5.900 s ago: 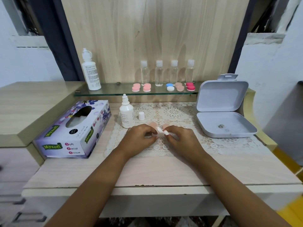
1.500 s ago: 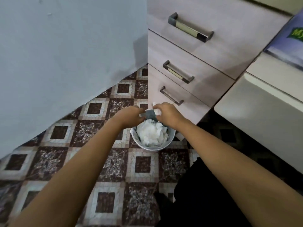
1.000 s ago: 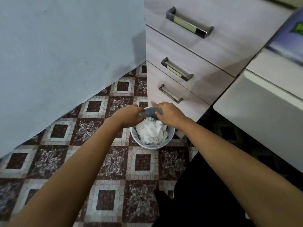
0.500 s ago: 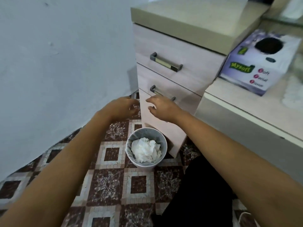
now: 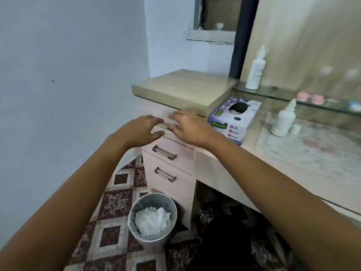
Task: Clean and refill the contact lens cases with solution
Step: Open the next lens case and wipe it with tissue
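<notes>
- Left hand (image 5: 140, 132) and right hand (image 5: 189, 128) have come up from the bin (image 5: 156, 239) since half a second ago; I see them now before the top drawer (image 5: 150, 108), left of the tissue box (image 5: 234, 118).
- Both hands are spread, fingers loose, holding nothing.
- Solution bottle (image 5: 282, 122) stands on the counter (image 5: 293, 163), right of the tissue box.
- Pink lens cases (image 5: 310, 97), blurred, sit on the glass shelf (image 5: 283, 92), right of and beyond the tissue box.
</notes>
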{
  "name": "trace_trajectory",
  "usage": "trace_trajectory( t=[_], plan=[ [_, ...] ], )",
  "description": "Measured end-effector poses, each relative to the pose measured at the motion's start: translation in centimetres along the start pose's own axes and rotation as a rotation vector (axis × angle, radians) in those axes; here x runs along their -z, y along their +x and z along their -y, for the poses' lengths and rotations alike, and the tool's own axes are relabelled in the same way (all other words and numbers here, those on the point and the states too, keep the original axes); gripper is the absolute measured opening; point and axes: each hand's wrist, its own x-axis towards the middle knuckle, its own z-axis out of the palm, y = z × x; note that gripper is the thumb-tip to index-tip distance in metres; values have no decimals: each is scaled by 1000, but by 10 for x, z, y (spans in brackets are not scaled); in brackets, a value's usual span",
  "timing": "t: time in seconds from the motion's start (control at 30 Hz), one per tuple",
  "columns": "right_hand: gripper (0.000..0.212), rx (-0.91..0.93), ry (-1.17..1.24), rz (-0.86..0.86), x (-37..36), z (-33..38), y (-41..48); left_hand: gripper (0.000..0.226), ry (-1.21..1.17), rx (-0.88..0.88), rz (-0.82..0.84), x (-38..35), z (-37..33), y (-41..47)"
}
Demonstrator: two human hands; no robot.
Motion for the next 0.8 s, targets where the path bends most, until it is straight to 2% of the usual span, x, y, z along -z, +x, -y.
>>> trace_trajectory(
  t=[0.17, 0.57, 0.8],
  plan=[
    [37, -109, -48, -77, 48, -32, -36, 50, -30, -126, -41, 18, -52, 18],
    [43, -359, -170, -132, 113, -115, -148, 45, -54, -426, -100, 5, -193, 74],
    [47, -549, -197, -106, 126, -156, -210, 50, -144, -521, -31, -29, -258, 102]
  ],
)
